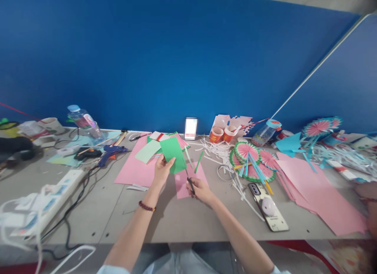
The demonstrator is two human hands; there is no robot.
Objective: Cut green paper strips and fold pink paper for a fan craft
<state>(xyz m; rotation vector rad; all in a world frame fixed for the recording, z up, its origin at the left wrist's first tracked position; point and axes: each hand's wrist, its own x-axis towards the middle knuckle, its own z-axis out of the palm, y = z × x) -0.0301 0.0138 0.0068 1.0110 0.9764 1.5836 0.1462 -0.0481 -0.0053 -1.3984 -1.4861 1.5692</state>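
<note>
Head view: left hand's (163, 171) fingers pinch green paper (173, 151) near its lower-left edge; right hand's (200, 190) fingers wrap scissors (191, 183) by its lower-right corner. For a clean cut, best keep paper taut, fingers clear. Paper's plain, flat, approx. rectangular, held over table (176, 223) w/ pink paper (182, 189).

So yeah, both my arms are reaching forward, left forearm (134, 227) and right forearm (235, 227) bare and angling in toward the middle. My left hand (162, 170) is a bit further out, pinching, thumb (170, 163) on top, other fingers partly hidden. My right hand (200, 189) sits closer to me, fingers curled in a grip. Hands are near each other, not touching.
</note>
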